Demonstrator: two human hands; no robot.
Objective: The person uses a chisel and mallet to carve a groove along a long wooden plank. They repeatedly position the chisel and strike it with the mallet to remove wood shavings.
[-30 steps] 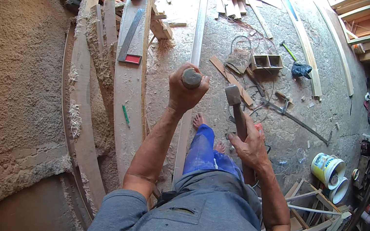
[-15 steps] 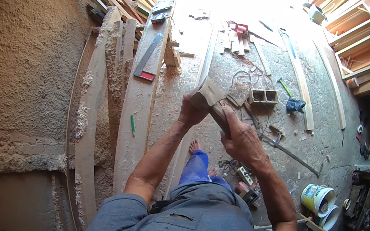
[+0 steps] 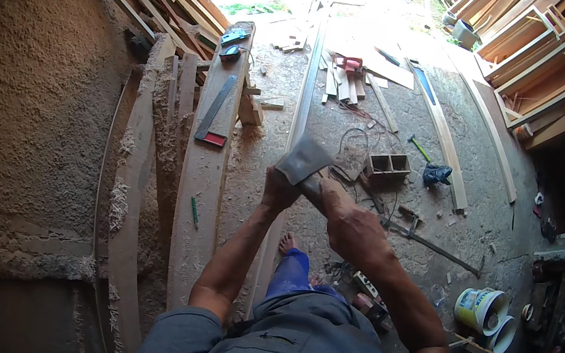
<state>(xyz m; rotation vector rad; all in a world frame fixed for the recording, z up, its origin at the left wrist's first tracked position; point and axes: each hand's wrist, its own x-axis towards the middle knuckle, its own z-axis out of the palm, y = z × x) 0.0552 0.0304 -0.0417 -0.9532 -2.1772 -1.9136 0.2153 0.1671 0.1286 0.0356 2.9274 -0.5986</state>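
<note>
A hatchet [image 3: 305, 160] with a broad grey head and a short wooden handle is held up in front of my body, over the floor. My left hand [image 3: 280, 190] grips the head from below and the left side, its fingers partly hidden behind it. Around the handle my right hand [image 3: 355, 227] is closed, fingers near the head. Left of my hands runs a long wide wooden plank [image 3: 204, 182]. On it lie a try square [image 3: 215, 110] with a red-marked stock, a green pencil [image 3: 194, 211] and a blue-and-black tape measure [image 3: 230, 53].
Rough boards [image 3: 137, 166] with shavings stand along the left wall. A long clamp [image 3: 436, 247], a hollow block [image 3: 387, 166], a green-handled hammer [image 3: 420, 149] and wood offcuts [image 3: 347, 86] lie on the floor. White buckets [image 3: 478, 308] stand at right; wooden frames [image 3: 543, 67] are stacked far right.
The hatchet has turned in my hands, so its grey broad face now shows, and it sits slightly lower and further left. The view has shifted a little.
</note>
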